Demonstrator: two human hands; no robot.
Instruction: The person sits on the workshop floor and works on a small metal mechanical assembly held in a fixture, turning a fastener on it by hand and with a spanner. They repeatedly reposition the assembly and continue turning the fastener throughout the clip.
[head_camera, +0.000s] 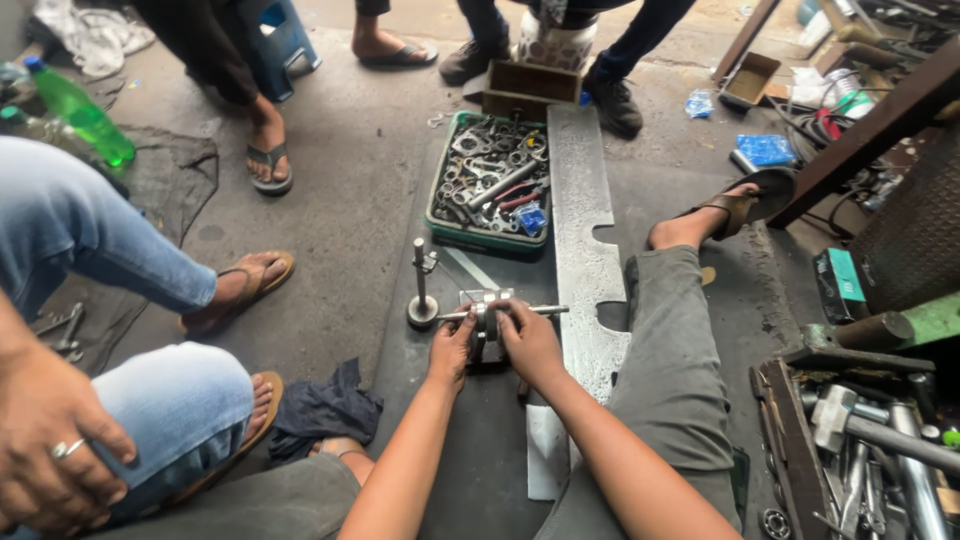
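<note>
The person sits on the workshop floor with both hands on a metal crankshaft (488, 322), which rests on a dark mat (470, 470) between the legs, just beside a long steel plate (582, 215). The left hand (452, 347) is closed around the left side of the part, and the right hand (528, 340) is closed over its right side, near the thin shaft end that points toward the plate. The step in hand seems to be holding and checking the crankshaft, perhaps turning it on its support. The next move probably needs a steady grip from both sides, so that the part does not tip. A small upright stand (421, 290) is near on the left, and a green tray of tools (490, 185) lies further ahead. Another person in blue jeans (150, 400) sits at the left.
</note>
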